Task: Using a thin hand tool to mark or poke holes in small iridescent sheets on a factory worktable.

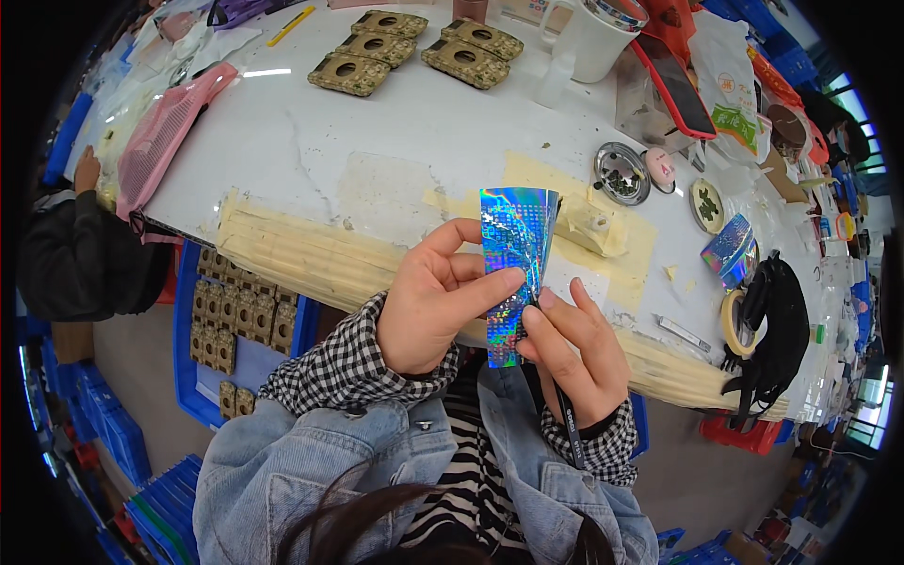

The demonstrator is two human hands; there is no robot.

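Between the thumb and fingers of my left hand is a shiny holographic sticker sheet, blue with rows of small marks, held upright above the table's near edge and slightly curled on its right side. My right hand pinches slim black tweezers; their tip meets the sheet's right edge near my left thumb. Whether a sticker is in the tip is too small to tell. Behind the sheet, a block wrapped in pale yellow tape sits on the table.
Several camouflage toy tank hulls stand at the back; more lie in a blue crate below left. To the right are a round metal dish, a red-cased phone, a tape roll and a black bag. Another person's sleeve shows far left.
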